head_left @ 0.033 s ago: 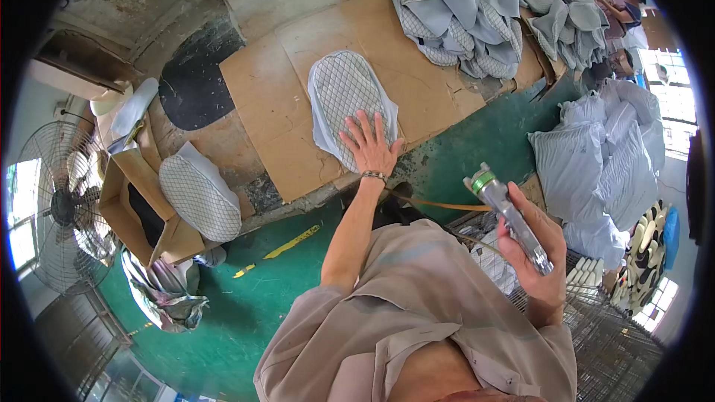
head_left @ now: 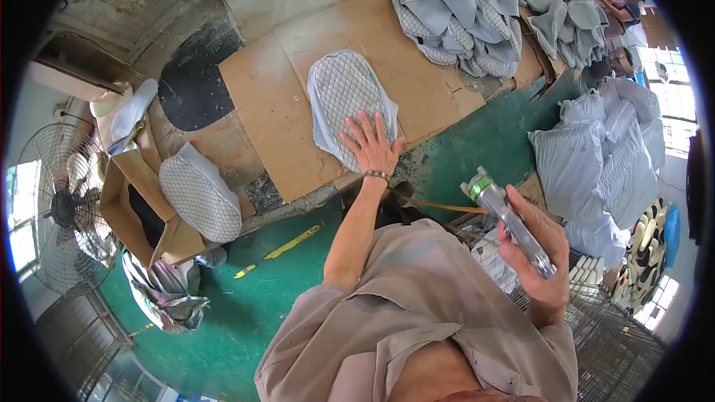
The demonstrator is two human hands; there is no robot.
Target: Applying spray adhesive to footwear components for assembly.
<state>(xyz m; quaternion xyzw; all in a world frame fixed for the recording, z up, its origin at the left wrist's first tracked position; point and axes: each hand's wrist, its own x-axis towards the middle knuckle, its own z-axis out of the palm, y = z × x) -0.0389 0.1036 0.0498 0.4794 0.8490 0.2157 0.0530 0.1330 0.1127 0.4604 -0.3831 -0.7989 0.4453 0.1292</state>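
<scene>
Left fingers (head_left: 366, 128) spread wide, quilted pad (head_left: 344, 83) beneath; right fingers (head_left: 515, 256) holding green-collared tool (head_left: 512, 219).

Worn workbench (head_left: 212, 140) under brown cardboard (head_left: 264, 108), with a quilted pad (head_left: 342, 82) and heaped grey pieces (head_left: 456, 18) on top.

You have a green floor (head_left: 246, 305) with a worn yellow stripe (head_left: 294, 241) beneath you and a stained worktop (head_left: 207, 136) ahead. On your left, a caged fan (head_left: 63, 208) stands near a bright window (head_left: 20, 247); on your right, a gridded window (head_left: 675, 108) glares white.
</scene>
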